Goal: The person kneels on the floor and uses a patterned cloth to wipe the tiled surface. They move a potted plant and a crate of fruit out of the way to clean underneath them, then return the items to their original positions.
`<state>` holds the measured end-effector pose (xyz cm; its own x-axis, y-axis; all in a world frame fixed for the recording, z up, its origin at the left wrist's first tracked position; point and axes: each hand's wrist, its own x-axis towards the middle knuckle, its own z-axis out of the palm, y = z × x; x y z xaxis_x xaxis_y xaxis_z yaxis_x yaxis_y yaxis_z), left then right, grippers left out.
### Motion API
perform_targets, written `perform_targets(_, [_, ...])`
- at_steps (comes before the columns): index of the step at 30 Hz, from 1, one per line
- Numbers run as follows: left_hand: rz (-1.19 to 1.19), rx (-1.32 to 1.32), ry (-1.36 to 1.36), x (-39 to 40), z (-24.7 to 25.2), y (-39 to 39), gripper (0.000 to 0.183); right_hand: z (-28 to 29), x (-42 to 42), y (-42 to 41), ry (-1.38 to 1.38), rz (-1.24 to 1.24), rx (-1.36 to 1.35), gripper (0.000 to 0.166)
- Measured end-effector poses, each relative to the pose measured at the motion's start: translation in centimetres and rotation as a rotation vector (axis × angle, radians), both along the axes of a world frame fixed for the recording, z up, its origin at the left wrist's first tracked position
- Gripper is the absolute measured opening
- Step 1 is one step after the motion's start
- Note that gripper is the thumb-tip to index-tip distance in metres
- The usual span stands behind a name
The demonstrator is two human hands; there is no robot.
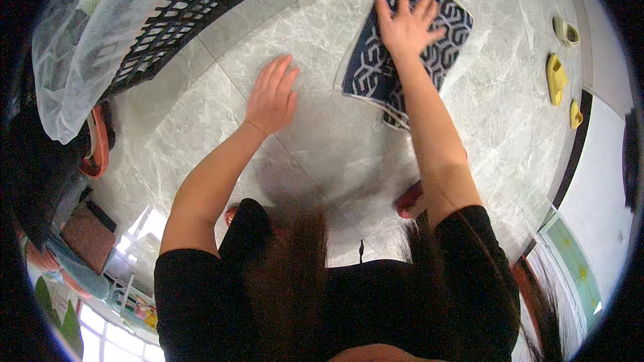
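A dark blue cloth mat with a pale geometric pattern lies on the grey marbled tile floor, towards the upper right of the head view. My right hand is over the upper part of the mat with its fingers spread and holds nothing; the palm is hidden, so contact with the cloth is hard to tell. Left of the mat, my left hand is above the bare tiles, palm down, fingers extended and nothing in it. The mat's lower edge shows a folded or doubled layer, partly hidden by my right forearm.
A black plastic lattice basket with white translucent material over it stands at the upper left. Yellow slippers and a pale clog lie along the right side. A red-rimmed object is below the basket.
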<state>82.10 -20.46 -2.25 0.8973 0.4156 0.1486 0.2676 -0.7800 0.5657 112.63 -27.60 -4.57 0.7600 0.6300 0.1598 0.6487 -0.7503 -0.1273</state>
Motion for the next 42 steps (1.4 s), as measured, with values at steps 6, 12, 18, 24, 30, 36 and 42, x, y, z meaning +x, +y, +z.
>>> perform_targets(6, [0.006, -0.009, -0.025, 0.2, 0.3, 0.2, 0.045, -0.9, -3.3, 4.7, -0.101, 0.228, 0.027, 0.059])
perform_targets(12, [0.101, -0.069, -0.088, -0.2, -0.4, 0.3, 0.043, 1.2, -6.8, 3.2, -0.03, 0.54, 0.054, 0.048])
perform_targets(18, [0.254, -0.057, -0.2, -1.1, 1.3, -1.6, 0.04, 3.2, -14.7, -3.3, 0.197, 0.889, 0.022, 0.05])
perform_targets(24, [0.263, -0.355, 0.198, -0.9, 4.1, -8.9, 0.049, 4.3, -18.8, -12.8, 0.577, 1.325, -0.195, 0.051])
perform_targets(30, [0.215, -0.187, 0.213, 3.6, 2.7, -10.3, 0.068, 6.5, -8.8, -15.4, 0.218, 1.052, -0.32, 0.064])
perform_targets(36, [0.213, -0.007, 0.258, 12.1, 0.1, -3.8, 0.066, 2.4, -12.5, -11.6, 0.233, 0.688, -0.259, 0.078])
perform_targets(42, [0.623, 0.117, 0.35, -0.1, 0.3, -1.2, 0.059, 3.8, -18.0, -4.8, 0.328, 1.087, -0.338, 0.082])
